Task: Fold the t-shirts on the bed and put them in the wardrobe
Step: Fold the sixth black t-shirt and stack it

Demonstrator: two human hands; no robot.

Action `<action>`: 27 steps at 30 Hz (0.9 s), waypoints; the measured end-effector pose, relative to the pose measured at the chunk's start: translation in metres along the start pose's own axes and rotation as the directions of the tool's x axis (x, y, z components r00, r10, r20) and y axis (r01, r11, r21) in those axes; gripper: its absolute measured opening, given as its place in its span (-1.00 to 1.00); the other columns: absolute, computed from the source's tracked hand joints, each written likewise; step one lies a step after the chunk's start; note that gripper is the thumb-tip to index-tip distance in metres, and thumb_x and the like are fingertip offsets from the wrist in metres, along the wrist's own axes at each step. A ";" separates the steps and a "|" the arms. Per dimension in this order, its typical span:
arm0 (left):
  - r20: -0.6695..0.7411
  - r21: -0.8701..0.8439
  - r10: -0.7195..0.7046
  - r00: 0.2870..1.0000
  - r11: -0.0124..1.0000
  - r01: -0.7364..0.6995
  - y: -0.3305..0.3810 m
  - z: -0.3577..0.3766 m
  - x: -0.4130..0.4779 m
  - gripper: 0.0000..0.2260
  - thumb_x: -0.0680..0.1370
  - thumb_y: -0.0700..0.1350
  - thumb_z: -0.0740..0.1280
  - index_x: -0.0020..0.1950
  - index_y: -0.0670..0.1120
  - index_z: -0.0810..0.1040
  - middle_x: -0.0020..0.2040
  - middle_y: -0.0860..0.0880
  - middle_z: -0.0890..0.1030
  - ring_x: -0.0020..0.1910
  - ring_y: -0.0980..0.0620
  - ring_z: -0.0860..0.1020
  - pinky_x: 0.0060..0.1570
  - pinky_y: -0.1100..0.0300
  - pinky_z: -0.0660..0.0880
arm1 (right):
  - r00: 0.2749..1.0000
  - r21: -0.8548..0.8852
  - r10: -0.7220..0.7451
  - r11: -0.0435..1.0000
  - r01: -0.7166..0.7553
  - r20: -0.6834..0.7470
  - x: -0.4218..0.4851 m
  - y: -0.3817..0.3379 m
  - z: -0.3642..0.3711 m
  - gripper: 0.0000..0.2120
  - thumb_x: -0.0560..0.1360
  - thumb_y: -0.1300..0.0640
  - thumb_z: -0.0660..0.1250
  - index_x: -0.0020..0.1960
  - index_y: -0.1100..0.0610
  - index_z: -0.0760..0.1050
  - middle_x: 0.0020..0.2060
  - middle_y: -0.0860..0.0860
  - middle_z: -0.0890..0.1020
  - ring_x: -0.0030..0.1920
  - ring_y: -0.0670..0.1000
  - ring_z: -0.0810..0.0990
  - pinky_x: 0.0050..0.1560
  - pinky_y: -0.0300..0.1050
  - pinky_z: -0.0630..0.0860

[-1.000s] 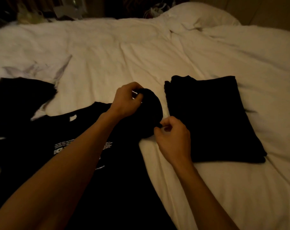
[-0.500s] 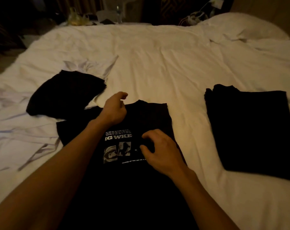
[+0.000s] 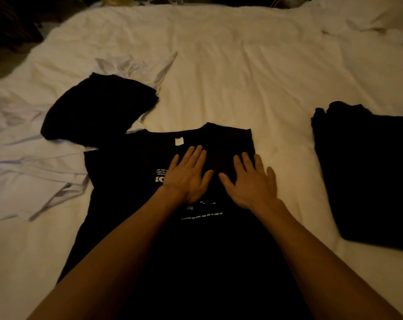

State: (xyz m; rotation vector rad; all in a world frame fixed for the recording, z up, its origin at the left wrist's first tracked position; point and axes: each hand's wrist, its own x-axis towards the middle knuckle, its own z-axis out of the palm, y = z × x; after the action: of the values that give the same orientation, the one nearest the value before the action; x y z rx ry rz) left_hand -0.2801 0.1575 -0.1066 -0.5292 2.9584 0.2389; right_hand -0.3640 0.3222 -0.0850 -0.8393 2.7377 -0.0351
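A black t-shirt with white print point(image 3: 126, 204) lies spread on the white bed point(image 3: 242, 77), collar away from me, its right sleeve folded in over the chest. My left hand point(image 3: 186, 174) presses flat on the printed chest with straight fingers. My right hand point(image 3: 251, 181) lies flat beside it on the folded-in right part. A folded black t-shirt point(image 3: 369, 176) rests on the bed to the right. A crumpled black garment point(image 3: 99, 109) sits at the left, on top of a white t-shirt point(image 3: 136, 68).
More white fabric point(image 3: 22, 172) lies rumpled along the bed's left side. A pillow point(image 3: 369, 12) sits at the far right corner. Dim clutter stands beyond the far edge of the bed. The left bed edge drops to a dark floor point(image 3: 6, 54).
Both hands pinched the right sleeve a second ago and folded it inward. Now they lie flat on the shirt's chest. The view shifted left, so the folded shirt sits farther right.
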 end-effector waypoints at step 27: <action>-0.011 -0.178 -0.266 0.964 0.949 0.260 0.001 -0.005 -0.288 -0.39 0.66 0.21 0.03 0.63 -0.02 -0.05 0.64 0.02 -0.13 0.60 0.02 -0.19 0.52 -0.15 -0.13 | 0.984 0.291 -0.036 0.953 0.087 -0.174 -0.268 0.049 0.014 -0.31 0.55 -0.23 0.25 0.55 0.05 0.16 0.53 0.10 0.22 0.49 0.17 0.19 0.37 0.14 0.36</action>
State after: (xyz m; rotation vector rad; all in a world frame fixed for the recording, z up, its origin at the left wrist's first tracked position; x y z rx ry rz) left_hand -0.0134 0.2537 -0.0578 -0.9507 2.8709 0.4675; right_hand -0.1744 0.5122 -0.0346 -0.8671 2.7565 -0.5404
